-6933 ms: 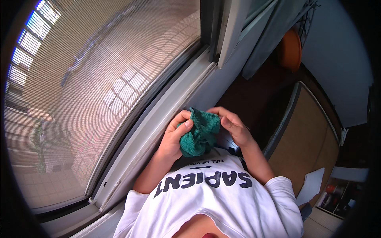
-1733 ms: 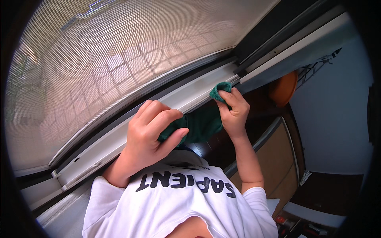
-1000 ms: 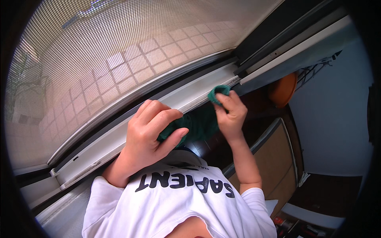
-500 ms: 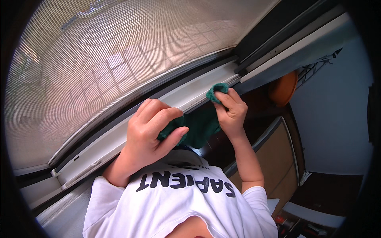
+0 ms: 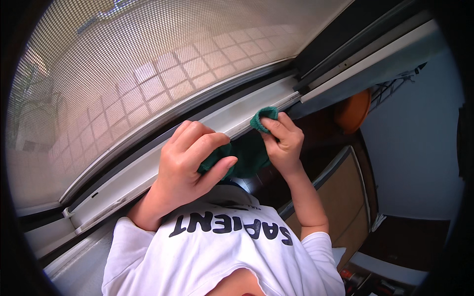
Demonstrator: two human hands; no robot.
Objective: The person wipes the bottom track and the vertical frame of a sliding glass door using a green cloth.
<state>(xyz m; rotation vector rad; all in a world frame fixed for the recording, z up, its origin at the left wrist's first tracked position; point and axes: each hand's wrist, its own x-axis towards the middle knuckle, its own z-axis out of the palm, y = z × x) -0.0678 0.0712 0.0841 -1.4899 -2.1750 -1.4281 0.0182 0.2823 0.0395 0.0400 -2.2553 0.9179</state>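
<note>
A dark green cloth point(image 5: 248, 159) hangs between my two hands, just in front of the white window sill point(image 5: 217, 117). My left hand point(image 5: 190, 157) curls around one end of it, with thumb and fingers bent over the fabric. The other end is pinched in my right hand point(image 5: 283, 143), where a folded, lighter green edge sticks up above the fingertips next to the sill's inner rim. The cloth's middle sags in shadow between the hands. Part of it is hidden behind my left fingers.
Beyond the sill stands a mesh screen point(image 5: 148, 74) in a dark frame, with tiled ground behind it. At right are an orange rounded object point(image 5: 352, 111), a tan panel point(image 5: 345, 197) with a pale edge, and a pale wall point(image 5: 410, 153).
My right hand has shifted slightly left and down, carrying its end of the cloth closer to my left hand. The left hand has barely moved.
</note>
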